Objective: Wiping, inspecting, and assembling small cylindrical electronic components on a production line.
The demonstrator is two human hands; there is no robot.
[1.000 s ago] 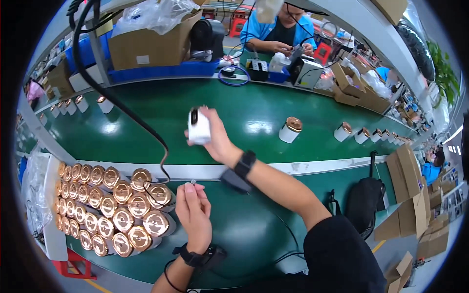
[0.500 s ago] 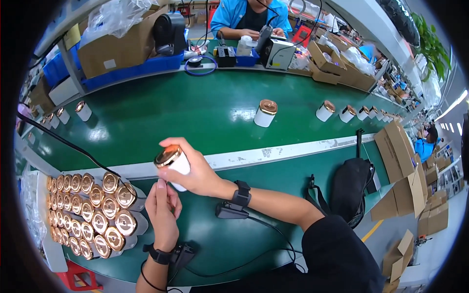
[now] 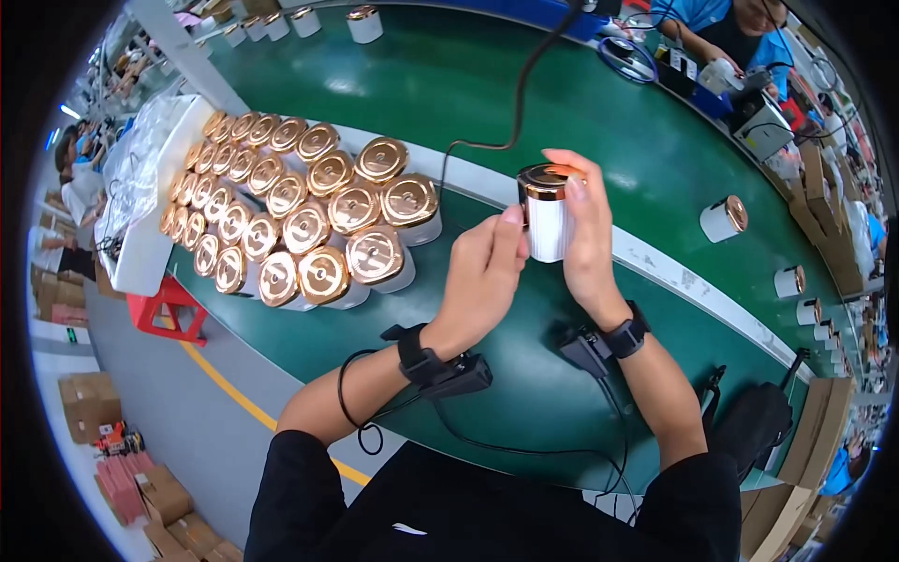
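A white canister with a shiny copper-coloured top [image 3: 549, 220] is held nearly upright above the green bench. My right hand [image 3: 592, 248] grips it from the right, thumb near the rim and fingers reaching behind the top. My left hand [image 3: 480, 281] is closed, its thumb and forefinger pinched together against the canister's left side. Whatever lies between those fingertips is hidden. To the left of my hands stand several rows of similar canisters [image 3: 306, 228], tops upward and packed close.
A pale divider strip [image 3: 670, 276] crosses the bench, with more canisters [image 3: 724, 219] beyond it. A black cable [image 3: 520, 103] hangs down near the rows. Wrist straps trail leads over the bench. A black bag [image 3: 754, 426] lies at right; a red stool [image 3: 167, 314] stands left.
The view has swung left, bringing the rows nearer the middle. The canister has gone from tilted to nearly upright, and my left hand has come up against its side.
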